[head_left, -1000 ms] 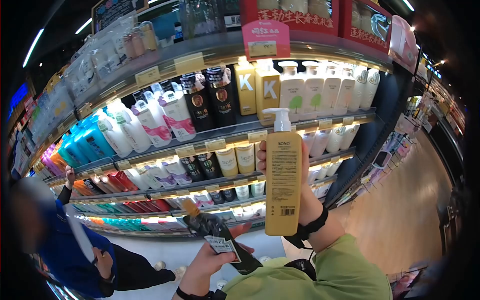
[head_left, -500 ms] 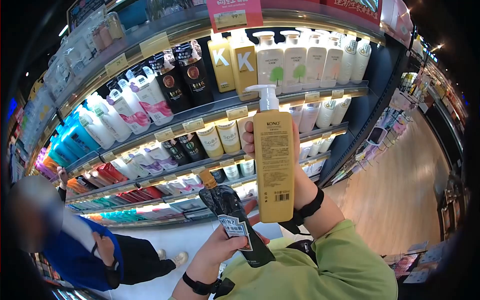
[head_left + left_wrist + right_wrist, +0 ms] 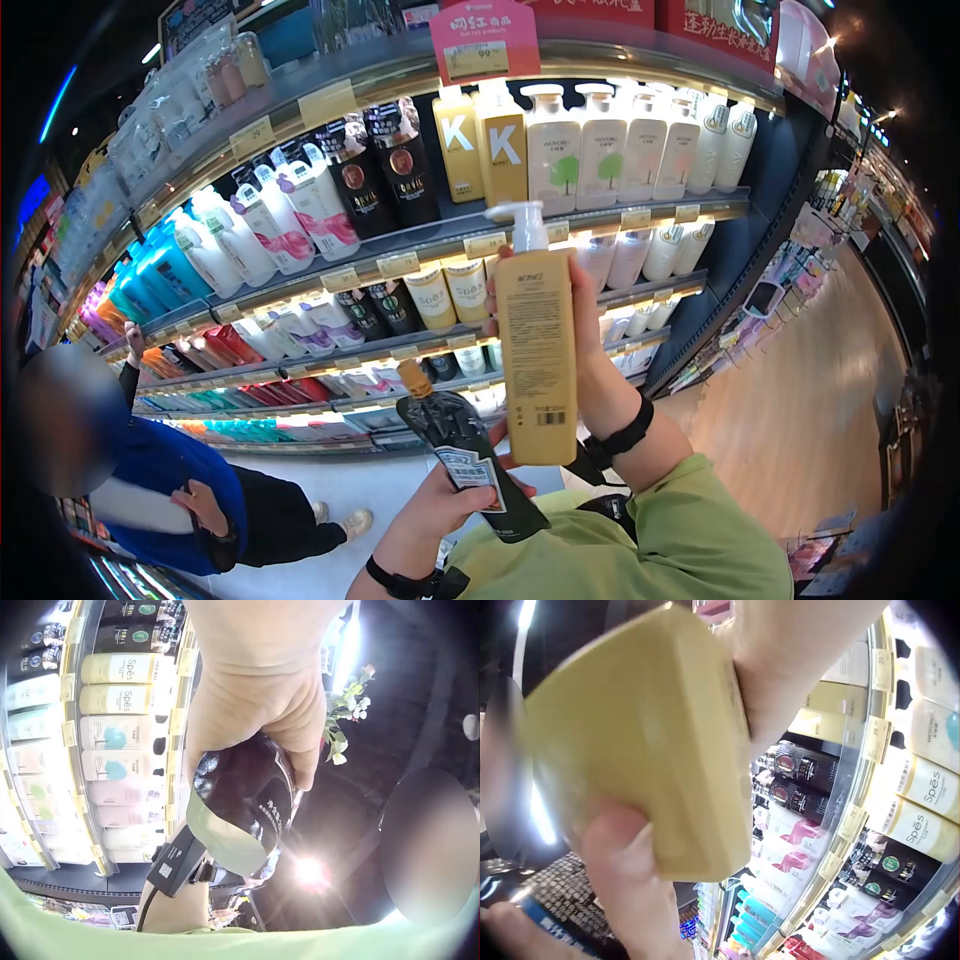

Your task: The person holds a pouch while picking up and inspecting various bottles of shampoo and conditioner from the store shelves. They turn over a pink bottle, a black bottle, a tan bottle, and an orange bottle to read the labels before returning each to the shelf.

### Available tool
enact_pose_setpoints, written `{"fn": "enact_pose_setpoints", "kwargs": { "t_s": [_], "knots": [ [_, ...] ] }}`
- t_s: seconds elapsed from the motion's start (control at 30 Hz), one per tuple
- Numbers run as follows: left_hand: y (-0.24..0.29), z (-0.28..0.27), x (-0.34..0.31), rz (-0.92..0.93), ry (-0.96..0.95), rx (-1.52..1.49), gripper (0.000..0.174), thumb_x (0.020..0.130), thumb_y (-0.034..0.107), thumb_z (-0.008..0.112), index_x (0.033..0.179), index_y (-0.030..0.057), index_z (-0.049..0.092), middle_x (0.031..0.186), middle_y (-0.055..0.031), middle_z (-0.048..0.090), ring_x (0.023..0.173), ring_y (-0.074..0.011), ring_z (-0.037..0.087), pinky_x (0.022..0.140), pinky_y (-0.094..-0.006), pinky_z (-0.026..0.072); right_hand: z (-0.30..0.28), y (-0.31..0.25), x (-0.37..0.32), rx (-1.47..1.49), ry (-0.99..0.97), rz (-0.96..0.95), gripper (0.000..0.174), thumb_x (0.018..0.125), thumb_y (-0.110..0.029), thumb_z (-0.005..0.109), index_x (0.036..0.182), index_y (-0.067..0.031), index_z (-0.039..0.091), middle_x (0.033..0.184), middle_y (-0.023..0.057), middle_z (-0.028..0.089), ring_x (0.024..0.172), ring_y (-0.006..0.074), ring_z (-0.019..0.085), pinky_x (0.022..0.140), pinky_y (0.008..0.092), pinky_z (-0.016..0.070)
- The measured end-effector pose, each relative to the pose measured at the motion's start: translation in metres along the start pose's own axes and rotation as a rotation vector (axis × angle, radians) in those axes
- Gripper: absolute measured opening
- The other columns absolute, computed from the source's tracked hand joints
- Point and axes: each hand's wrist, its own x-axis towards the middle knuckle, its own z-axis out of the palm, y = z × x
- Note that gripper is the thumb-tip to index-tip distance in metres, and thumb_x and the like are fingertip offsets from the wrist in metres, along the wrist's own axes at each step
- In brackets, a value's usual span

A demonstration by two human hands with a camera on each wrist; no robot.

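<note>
bringing gold bottle [image 3: 540,355] and black pouch [image 3: 448,425] closer together.
gripping the bottle upright in right hand [image 3: 590,325], fingers curled round it, pump [image 3: 528,232] above them; holding the pouch tilted in left hand [image 3: 445,503], thumb across its front, cap [image 3: 413,378] beyond the fingers; now with less gap between, leaving neither hand free.

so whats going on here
A shopper in a green top holds a gold KONO pump bottle upright in their right hand, text side facing them. Their left hand grips a tilted, capped black Heinz pouch. They face stocked toiletry shelves, with someone in blue off to the left.
</note>
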Motion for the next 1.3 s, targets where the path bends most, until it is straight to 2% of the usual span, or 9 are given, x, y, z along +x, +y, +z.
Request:
{"fn": "enact_pose_setpoints", "kwargs": {
  "t_s": [0.03,0.17,0.2,0.37,0.5,0.6,0.73,0.87,1.3],
  "knots": [
    [-0.001,-0.006,-0.001,0.013,-0.002,0.007,0.104,0.07,0.03,0.078,0.145,0.0006,0.012,0.117,-0.0255,0.056,0.095,-0.036,0.063,0.083,-0.0475,0.0497,0.004,-0.001,0.0,-0.036,0.118,0.061,0.065,0.085,-0.056,0.043,0.131,-0.0097,0.043,0.108,0.0139,0.054,0.094,0.0281,0.055,0.082,0.0411,0.046],
    [-0.007,-0.03,-0.008,0.09,0.024,-0.206,0.095,0.073,0.03,0.075,0.141,-0.0055,0.02,0.103,-0.0233,0.062,0.096,-0.0373,0.063,0.084,-0.0479,0.0497,0.0,-0.012,-0.005,-0.193,-0.177,0.228,0.076,0.079,-0.042,0.062,0.14,-0.0066,0.032,0.124,0.0157,0.051,0.113,0.0299,0.053,0.096,0.045,0.0429],
    [-0.012,-0.039,-0.009,0.093,0.029,-0.208,0.09,0.074,0.03,0.073,0.141,-0.0034,0.022,0.106,-0.0251,0.06,0.093,-0.0372,0.063,0.082,-0.0501,0.0502,-0.005,-0.019,-0.005,-0.204,-0.188,0.301,0.08,0.076,-0.026,0.071,0.141,-0.0061,0.029,0.127,0.0161,0.049,0.118,0.0281,0.05,0.099,0.0424,0.0407],
    [-0.021,-0.058,-0.004,0.076,0.106,-0.258,0.076,0.081,0.021,0.064,0.142,0.0023,0.024,0.115,-0.0264,0.056,0.096,-0.0375,0.062,0.083,-0.0533,0.0503,0.04,-0.029,0.004,-0.801,-0.079,0.338,0.085,0.073,-0.018,0.076,0.137,0.002,0.026,0.124,0.0151,0.05,0.116,0.021,0.049,0.093,0.0346,0.0426],
    [0.004,-0.046,0.001,0.224,0.234,-0.109,0.065,0.086,0.015,0.061,0.141,0.0071,0.028,0.124,-0.0249,0.052,0.102,-0.0303,0.061,0.089,-0.0425,0.0491,0.061,-0.021,0.028,-1.188,0.124,0.015,0.072,0.073,-0.016,0.077,0.126,0.0023,0.032,0.118,0.015,0.05,0.111,0.0224,0.05,0.094,0.0343,0.0427],
    [0.013,-0.049,0.0,0.261,0.228,-0.086,0.061,0.086,0.013,0.06,0.14,0.0064,0.031,0.122,-0.0244,0.054,0.102,-0.0287,0.061,0.089,-0.0416,0.0493,0.05,-0.011,0.066,-1.262,0.359,-0.662,0.068,0.071,-0.016,0.079,0.118,0.0012,0.033,0.112,0.015,0.048,0.105,0.0217,0.052,0.089,0.0345,0.0447],
    [0.014,-0.053,-0.005,0.295,0.318,-0.078,0.055,0.087,0.011,0.058,0.137,0.0062,0.036,0.118,-0.0232,0.057,0.102,-0.0285,0.061,0.089,-0.0412,0.0493,0.048,-0.006,0.109,-1.435,0.612,-1.063,0.07,0.069,-0.019,0.081,0.115,-0.0002,0.033,0.105,0.0157,0.047,0.097,0.0274,0.053,0.084,0.0388,0.0438],
    [0.015,-0.059,-0.009,0.256,0.342,-0.068,0.051,0.087,0.009,0.056,0.136,0.0069,0.038,0.117,-0.0224,0.058,0.103,-0.0283,0.06,0.089,-0.0419,0.049,0.032,0.0,0.132,-1.522,0.698,-1.032,0.067,0.07,-0.023,0.078,0.115,-0.0013,0.033,0.113,0.0185,0.047,0.101,0.0375,0.054,0.082,0.0433,0.0467],
    [0.017,-0.082,-0.024,0.237,0.306,-0.028,0.051,0.087,0.01,0.06,0.133,0.0034,0.038,0.11,-0.0221,0.06,0.101,-0.0331,0.061,0.089,-0.0463,0.0483,0.023,0.004,0.166,-1.714,0.893,-0.836,0.062,0.07,-0.027,0.078,0.109,-0.0015,0.036,0.108,0.0177,0.046,0.1,0.0356,0.054,0.076,0.0444,0.0507]
  ]
}}
